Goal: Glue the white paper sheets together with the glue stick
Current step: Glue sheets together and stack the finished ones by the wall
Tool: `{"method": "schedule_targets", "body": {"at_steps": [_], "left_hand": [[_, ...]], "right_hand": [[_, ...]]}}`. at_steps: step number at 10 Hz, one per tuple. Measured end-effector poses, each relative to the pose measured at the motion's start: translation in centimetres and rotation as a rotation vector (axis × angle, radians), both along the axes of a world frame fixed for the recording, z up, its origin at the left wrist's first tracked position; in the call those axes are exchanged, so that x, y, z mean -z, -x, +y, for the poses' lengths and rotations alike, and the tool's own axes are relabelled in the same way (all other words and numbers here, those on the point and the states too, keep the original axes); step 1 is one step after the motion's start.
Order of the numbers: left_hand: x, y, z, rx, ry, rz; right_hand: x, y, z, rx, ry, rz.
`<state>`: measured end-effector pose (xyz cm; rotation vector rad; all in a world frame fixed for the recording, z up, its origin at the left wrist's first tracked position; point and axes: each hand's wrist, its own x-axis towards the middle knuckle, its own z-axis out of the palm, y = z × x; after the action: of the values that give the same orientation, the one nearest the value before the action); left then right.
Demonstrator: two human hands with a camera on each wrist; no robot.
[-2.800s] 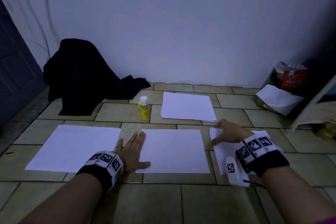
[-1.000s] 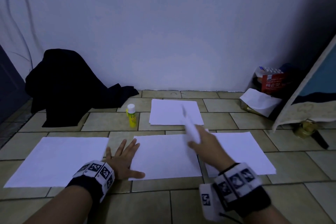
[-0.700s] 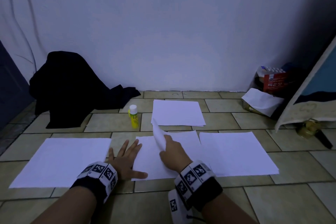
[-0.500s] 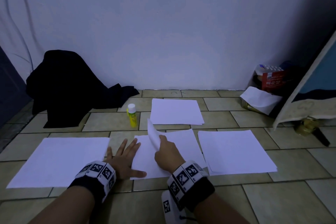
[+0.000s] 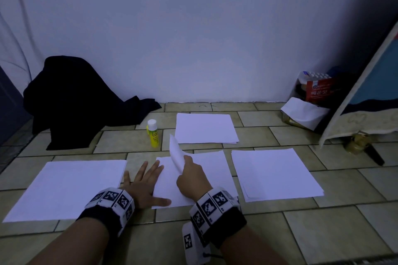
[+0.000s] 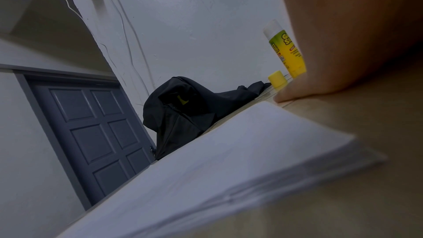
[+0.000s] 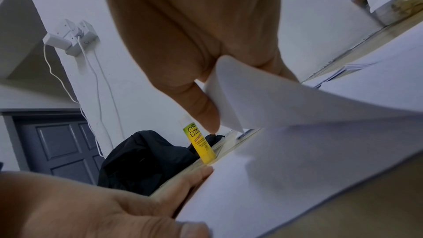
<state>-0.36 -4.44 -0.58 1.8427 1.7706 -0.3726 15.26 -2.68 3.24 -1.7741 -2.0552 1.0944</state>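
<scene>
By the wall at the far right a clear pack (image 5: 310,84) holds white-capped items, its red label carrying Korean writing; a white sheet lies over a bag (image 5: 301,114) just in front. The left hand (image 5: 144,187) lies flat with fingers spread, thumb on the near left corner of the middle paper sheet (image 5: 215,170). The right hand (image 5: 191,178) pinches a lifted sheet (image 5: 176,155), curled upward over that middle sheet. The glue stick (image 5: 153,133), yellow with a white cap, stands upright on the tiled floor (image 5: 323,232) beyond the left hand; its label reads "Glue Stick"
</scene>
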Motion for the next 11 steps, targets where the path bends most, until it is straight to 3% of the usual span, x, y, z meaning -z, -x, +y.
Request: {"method": "schedule_targets", "body": {"at_steps": [5,9,11], "left_hand": [[-0.1,-0.1,-0.1,0.001,0.000,0.006],[0.6,0.3,0.1,-0.009,0.007,0.037],[0.3,0.1,0.2,0.006,0.026,0.030]], "right_hand": [[0.0,-0.1,-0.1,0.041,0.001,0.045],[-2.0,-4.5,0.5,0.195,-0.117,0.330],[-1.2,-3.6,-0.1,0.151,-0.165,0.258]]}}
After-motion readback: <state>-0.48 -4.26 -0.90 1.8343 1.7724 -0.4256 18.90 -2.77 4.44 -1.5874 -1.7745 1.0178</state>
